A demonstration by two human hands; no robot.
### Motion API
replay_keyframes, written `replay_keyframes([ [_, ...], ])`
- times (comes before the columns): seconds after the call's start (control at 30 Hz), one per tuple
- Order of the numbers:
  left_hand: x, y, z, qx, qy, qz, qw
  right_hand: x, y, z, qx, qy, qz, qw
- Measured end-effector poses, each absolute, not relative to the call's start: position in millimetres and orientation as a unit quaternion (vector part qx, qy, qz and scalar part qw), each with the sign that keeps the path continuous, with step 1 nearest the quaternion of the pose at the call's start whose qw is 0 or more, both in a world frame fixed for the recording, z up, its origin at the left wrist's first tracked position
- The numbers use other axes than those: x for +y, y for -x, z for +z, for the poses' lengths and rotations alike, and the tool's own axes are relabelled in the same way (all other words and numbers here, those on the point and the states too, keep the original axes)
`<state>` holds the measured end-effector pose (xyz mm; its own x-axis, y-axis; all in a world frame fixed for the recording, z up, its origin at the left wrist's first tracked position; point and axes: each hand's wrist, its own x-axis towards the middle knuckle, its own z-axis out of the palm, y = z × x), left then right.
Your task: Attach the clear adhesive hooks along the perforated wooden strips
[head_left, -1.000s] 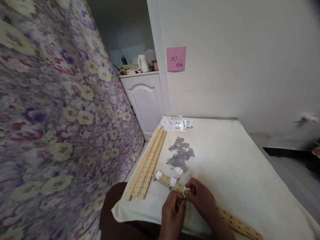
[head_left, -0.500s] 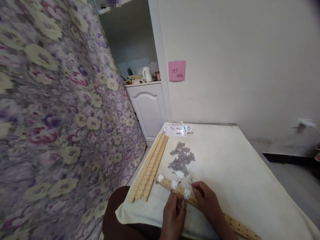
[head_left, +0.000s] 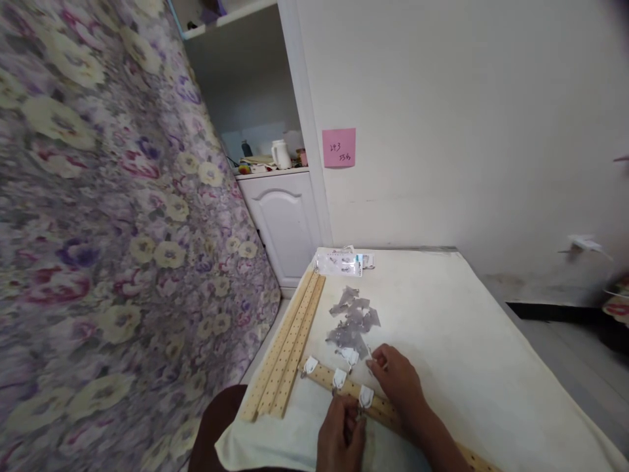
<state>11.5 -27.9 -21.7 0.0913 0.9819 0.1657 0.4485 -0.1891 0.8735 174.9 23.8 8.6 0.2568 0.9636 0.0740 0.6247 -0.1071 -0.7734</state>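
A wooden strip with rows of holes (head_left: 322, 375) lies slantwise across the front of the table. Three white tags (head_left: 365, 396) with small metal fittings sit along it. My left hand (head_left: 340, 434) is closed at the strip's near edge, its fingertips pinching the metal fitting (head_left: 361, 412) below the third tag. Just beyond the strip, my right hand (head_left: 399, 380) has its thumb and fingers closed on a thin, pale piece (head_left: 369, 354), mostly hidden by the fingers. Another white tag (head_left: 350, 356) lies loose near it.
Several small grey plastic bags (head_left: 351, 321) form a pile mid-table. More perforated wooden strips (head_left: 289, 351) lie along the left edge. Clear packaging (head_left: 339, 263) rests at the back. A floral curtain (head_left: 122, 262) hangs at left, and a white cabinet (head_left: 282, 223) stands behind.
My right hand has shifted off the strip to the thin pale piece and closed on it. My left hand stays at the third tag's fitting. The view has shifted slightly.
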Motion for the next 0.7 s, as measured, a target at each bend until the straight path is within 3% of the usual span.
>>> replay_keyframes([
  [0.13,-28,-11,-25,0.538,-0.659,0.403,0.339,32,-173,3,-0.555,0.729,0.212,0.339],
  [0.43,-29,-8,-18,0.514,-0.640,0.429,0.378,26,-191,-1,-0.470,0.659,0.375,0.452],
  [0.57,-34,-6,-14,0.492,-0.627,0.452,0.400,1,-191,13,-0.383,0.551,0.513,0.536],
  [0.7,-40,-20,3,0.469,-0.650,0.457,0.386,-24,-188,21,-0.317,0.482,0.565,0.590],
])
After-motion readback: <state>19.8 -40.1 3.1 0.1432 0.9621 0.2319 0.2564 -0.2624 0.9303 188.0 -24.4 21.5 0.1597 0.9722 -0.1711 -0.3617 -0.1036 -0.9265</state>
